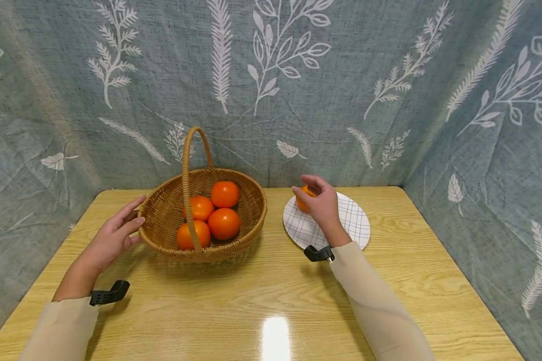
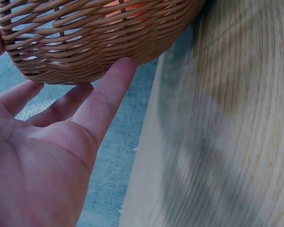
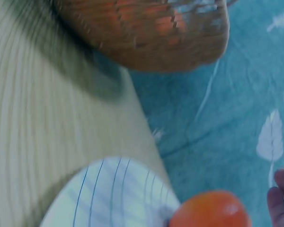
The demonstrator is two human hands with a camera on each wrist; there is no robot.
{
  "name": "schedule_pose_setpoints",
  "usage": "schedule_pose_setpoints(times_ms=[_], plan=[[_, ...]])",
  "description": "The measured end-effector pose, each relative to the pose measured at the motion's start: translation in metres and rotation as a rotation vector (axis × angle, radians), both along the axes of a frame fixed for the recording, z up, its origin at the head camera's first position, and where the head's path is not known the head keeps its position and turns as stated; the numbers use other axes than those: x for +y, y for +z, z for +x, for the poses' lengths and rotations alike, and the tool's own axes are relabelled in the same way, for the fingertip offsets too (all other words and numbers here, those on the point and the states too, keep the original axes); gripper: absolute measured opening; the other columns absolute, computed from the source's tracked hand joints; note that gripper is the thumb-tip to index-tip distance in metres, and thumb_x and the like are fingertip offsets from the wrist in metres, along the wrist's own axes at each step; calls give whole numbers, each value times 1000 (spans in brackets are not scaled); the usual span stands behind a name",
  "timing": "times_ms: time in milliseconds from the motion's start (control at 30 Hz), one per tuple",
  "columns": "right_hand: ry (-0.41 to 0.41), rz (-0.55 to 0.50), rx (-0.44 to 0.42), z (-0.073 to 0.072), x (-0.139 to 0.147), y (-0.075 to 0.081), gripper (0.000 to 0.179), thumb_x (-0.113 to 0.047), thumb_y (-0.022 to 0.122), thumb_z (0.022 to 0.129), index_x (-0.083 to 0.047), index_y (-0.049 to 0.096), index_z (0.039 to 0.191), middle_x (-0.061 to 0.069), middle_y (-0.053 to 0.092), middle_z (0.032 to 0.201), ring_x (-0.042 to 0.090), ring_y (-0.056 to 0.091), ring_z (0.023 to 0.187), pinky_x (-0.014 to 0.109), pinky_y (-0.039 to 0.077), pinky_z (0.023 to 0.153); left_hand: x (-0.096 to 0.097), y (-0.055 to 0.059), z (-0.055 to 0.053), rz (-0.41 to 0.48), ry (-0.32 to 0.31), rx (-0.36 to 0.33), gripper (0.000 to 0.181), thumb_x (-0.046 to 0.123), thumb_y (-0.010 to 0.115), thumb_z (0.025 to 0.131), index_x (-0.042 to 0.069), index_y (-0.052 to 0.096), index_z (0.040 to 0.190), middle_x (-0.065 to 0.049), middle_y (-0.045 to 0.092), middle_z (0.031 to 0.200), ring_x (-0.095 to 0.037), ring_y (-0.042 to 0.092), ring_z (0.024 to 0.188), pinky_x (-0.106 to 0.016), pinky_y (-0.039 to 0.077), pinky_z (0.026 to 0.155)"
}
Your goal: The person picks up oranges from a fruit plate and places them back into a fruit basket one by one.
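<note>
On the table's left side stands a wicker basket (image 1: 162, 238) with a tall handle, holding several smooth orange-red fruits (image 1: 224, 223) that look like persimmons. My left hand (image 1: 110, 238) has its fingers extended, fingertips against the outside of the basket near its left rim. The left wrist view shows them spread along the woven wall. My right hand (image 1: 324, 203) reaches over a round white plate (image 1: 354, 220) with a dark grid. Its thumb and fingers arch around another such fruit (image 3: 210, 210) at the plate's edge. In the right wrist view, the visible fingers (image 3: 280, 201) stand apart from this fruit.
The pale wooden table (image 1: 235, 301) ends at a grey-blue curtain (image 1: 262, 145) with white leaf prints, hanging behind and along both sides. Each wrist wears a black camera mount (image 1: 110, 293). The basket's handle (image 1: 187, 170) rises high above its rim.
</note>
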State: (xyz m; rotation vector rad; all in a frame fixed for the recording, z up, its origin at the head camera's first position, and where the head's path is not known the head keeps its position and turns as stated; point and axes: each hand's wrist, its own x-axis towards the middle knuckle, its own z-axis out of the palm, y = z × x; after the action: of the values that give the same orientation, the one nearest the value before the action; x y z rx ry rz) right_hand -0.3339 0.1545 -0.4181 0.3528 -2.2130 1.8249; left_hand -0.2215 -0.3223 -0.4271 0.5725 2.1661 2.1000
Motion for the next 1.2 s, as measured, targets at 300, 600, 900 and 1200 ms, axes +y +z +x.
schedule_pose_setpoints(times_ms=[300, 600, 900, 1200], plan=[[-86, -54, -30, -11, 20, -22, 50, -28, 85, 87, -6, 68, 129, 15, 62, 137, 34, 56, 133, 44, 46, 114, 0, 0, 0, 1, 2, 6, 63, 9, 38, 112, 9, 6, 166, 12, 47, 139, 3, 62, 119, -21, 59, 88], [-109, -21, -119, -23, 30, -33, 61, -32, 85, 86, -9, 63, 137, 17, 54, 148, 35, 48, 140, 47, 41, 118, 1, 0, 0, 0, 6, -1, 63, 9, 38, 112, 9, 7, 166, 12, 47, 139, 3, 62, 119, -20, 59, 87], [-72, 5, -303, -29, 31, -35, 81, -29, 85, 87, -11, 45, 155, 12, 40, 160, 31, 38, 147, 49, 41, 118, 0, 0, 0, -18, 11, -6, 63, 10, 39, 112, 11, 7, 167, 12, 46, 139, 3, 61, 119, -20, 59, 87], [-45, 58, -321, -33, 29, -38, 86, -23, 85, 86, -12, 39, 158, 13, 40, 159, 33, 44, 143, 49, 44, 115, 0, 0, 0, -2, 4, -5, 63, 9, 38, 112, 13, 9, 167, 11, 47, 139, 2, 62, 119, -21, 59, 87]])
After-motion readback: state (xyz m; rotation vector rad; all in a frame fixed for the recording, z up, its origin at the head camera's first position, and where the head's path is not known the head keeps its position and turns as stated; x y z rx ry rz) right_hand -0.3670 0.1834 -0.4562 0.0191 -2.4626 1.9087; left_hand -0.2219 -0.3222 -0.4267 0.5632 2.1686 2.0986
